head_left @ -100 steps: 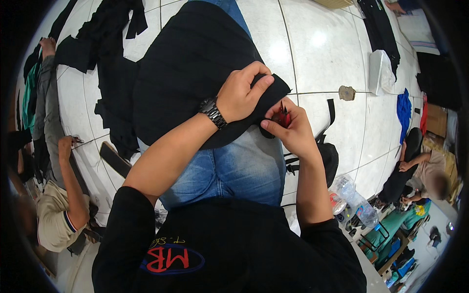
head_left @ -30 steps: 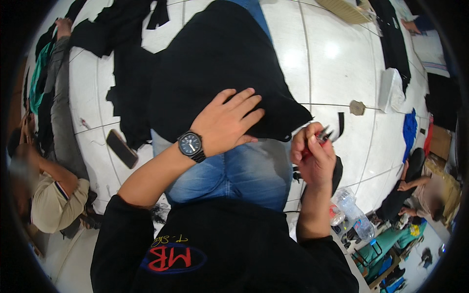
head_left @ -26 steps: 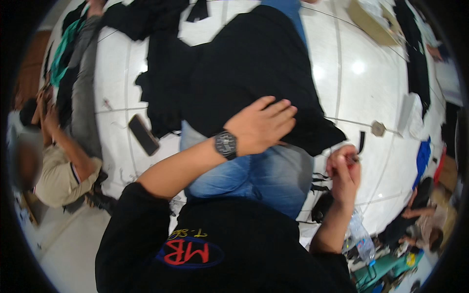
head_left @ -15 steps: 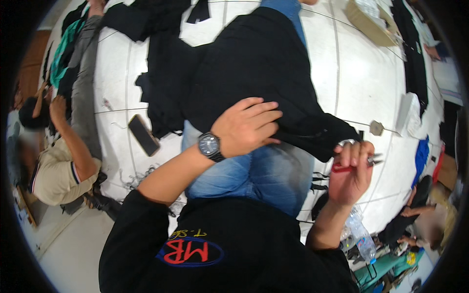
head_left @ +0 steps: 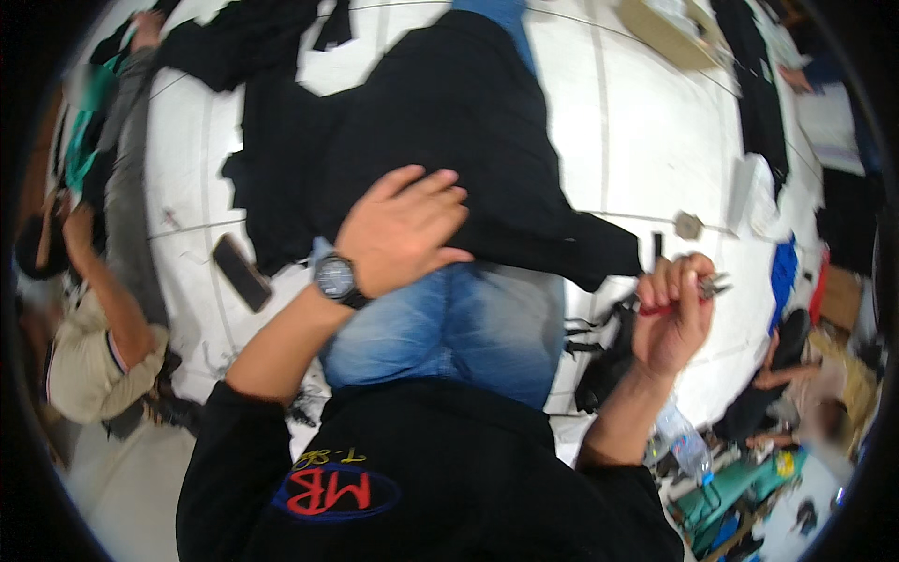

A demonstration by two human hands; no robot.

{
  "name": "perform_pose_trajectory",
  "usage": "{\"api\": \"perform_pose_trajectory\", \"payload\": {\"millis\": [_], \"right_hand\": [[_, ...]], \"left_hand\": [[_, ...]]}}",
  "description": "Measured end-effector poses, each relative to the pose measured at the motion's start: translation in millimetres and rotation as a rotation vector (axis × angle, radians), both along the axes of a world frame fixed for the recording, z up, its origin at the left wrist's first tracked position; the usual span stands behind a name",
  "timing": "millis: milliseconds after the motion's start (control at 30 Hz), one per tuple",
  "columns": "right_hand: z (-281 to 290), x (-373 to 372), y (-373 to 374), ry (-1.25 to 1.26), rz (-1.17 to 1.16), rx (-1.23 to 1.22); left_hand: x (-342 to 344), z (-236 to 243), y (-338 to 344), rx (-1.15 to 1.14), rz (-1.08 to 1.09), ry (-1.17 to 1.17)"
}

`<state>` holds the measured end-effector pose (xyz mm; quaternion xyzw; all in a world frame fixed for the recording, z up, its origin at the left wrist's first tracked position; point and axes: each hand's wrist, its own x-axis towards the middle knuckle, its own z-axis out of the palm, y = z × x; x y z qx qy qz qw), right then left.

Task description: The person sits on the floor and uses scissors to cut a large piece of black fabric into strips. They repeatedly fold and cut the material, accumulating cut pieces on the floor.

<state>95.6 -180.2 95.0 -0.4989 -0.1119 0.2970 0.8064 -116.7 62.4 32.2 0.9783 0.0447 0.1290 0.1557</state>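
A black cloth garment (head_left: 440,112) is spread across my lap and the floor in front of me. My left hand (head_left: 403,229) rests palm down on it, fingers stretched and slightly spread, holding nothing. At the right, my right hand (head_left: 672,314) is closed around red-handled snips (head_left: 659,309), whose metal jaws (head_left: 714,286) point away to the right. The fingertips of that hand are at the narrow end of the garment (head_left: 613,251); whether they also pinch the cloth cannot be made out.
A dark phone (head_left: 241,273) lies on the tiled floor to the left. To the right are a small roundish object (head_left: 688,225), a plastic bottle (head_left: 688,450) and a black strapped bag (head_left: 604,365). A beige box (head_left: 670,33) stands far right. People sit on both sides.
The view has shifted, so the scene sits further left. My left hand has slid left over the cloth. The right hand has moved rightward with the snips, and the narrow cloth end lies straighter.
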Motion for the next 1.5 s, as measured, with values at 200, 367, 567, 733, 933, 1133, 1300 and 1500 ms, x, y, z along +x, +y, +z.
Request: {"api": "perform_pose_trajectory", "payload": {"millis": [200,367,567,733,933,1133,1300,1500], "right_hand": [[4.8,23.3,-42.7,-0.054,0.001,-0.310],[15.5,38.4,-64.5,-0.127,-0.049,-0.427],[30.2,68.7,-105.1,-0.148,-0.019,-0.482],[37.0,86.4,-126.9,-0.168,-0.081,-0.586],[47.5,101.2,-149.3,-0.211,-0.143,-0.626],[50.8,139.0,-215.3,-0.192,-0.195,-0.580],[57.7,148.5,-226.8,-0.201,-0.412,-0.685],[97.2,245.6,-427.3,-0.413,-0.767,-1.123]], "left_hand": [[0.8,-10.5,-9.6,0.043,-0.001,0.013],[-4.7,-13.5,-9.1,0.009,0.008,-0.013],[-4.3,-14.7,-9.8,0.000,0.010,-0.042],[-4.2,-12.7,-10.8,0.013,0.012,-0.036],[-6.3,-14.0,-10.6,0.006,0.011,-0.048],[-7.5,-10.6,-10.6,0.017,-0.001,-0.021],[-8.4,-6.9,-10.0,0.032,0.008,0.037],[-3.6,-5.6,-9.2,0.035,0.005,0.092]]}}
